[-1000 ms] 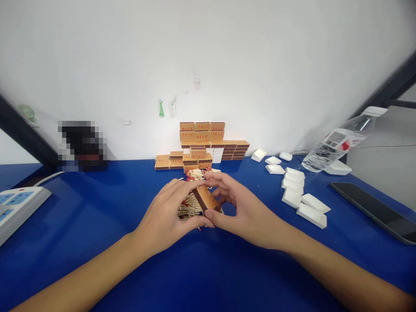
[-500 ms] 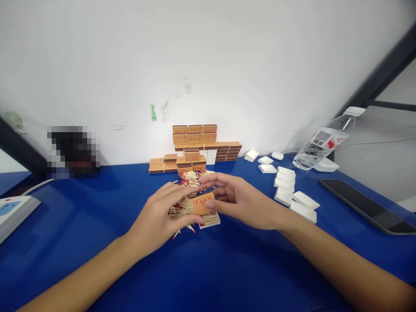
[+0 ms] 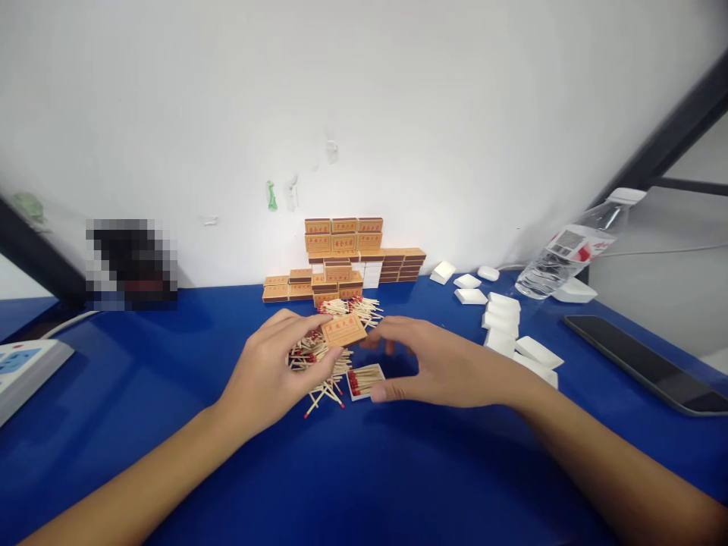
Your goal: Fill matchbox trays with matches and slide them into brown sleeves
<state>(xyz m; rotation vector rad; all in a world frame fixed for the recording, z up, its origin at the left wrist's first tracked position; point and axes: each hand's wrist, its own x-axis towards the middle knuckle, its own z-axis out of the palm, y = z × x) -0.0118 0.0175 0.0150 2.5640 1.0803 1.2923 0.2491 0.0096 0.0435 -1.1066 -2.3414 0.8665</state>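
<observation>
Between its thumb and fingers my left hand [image 3: 278, 353] holds an orange matchbox sleeve [image 3: 344, 331] with red print, raised over the loose matches. My right hand [image 3: 426, 360] is open, thumb and fingers spread apart, around the right side of a white matchbox tray [image 3: 351, 392]. Red-tipped matches [image 3: 367, 377] lie side by side in that tray. I cannot tell whether the right thumb touches the tray's corner. A heap of loose matches [image 3: 315, 364] spreads under the left hand, and a second pile of matches [image 3: 364, 309] lies behind the sleeve.
Stacked matchboxes [image 3: 344, 243] stand against the wall. Several white trays [image 3: 500, 326] lie on the right, with a tilted water bottle [image 3: 569, 246] and a phone [image 3: 642, 364] beyond. A power strip [image 3: 34, 371] sits at the left on the blue table [image 3: 341, 478].
My right hand has let go of the matchbox sleeve and moved down and right, opening beside the tray. The sleeve, in my left hand, has shifted up and left, uncovering the filled tray.
</observation>
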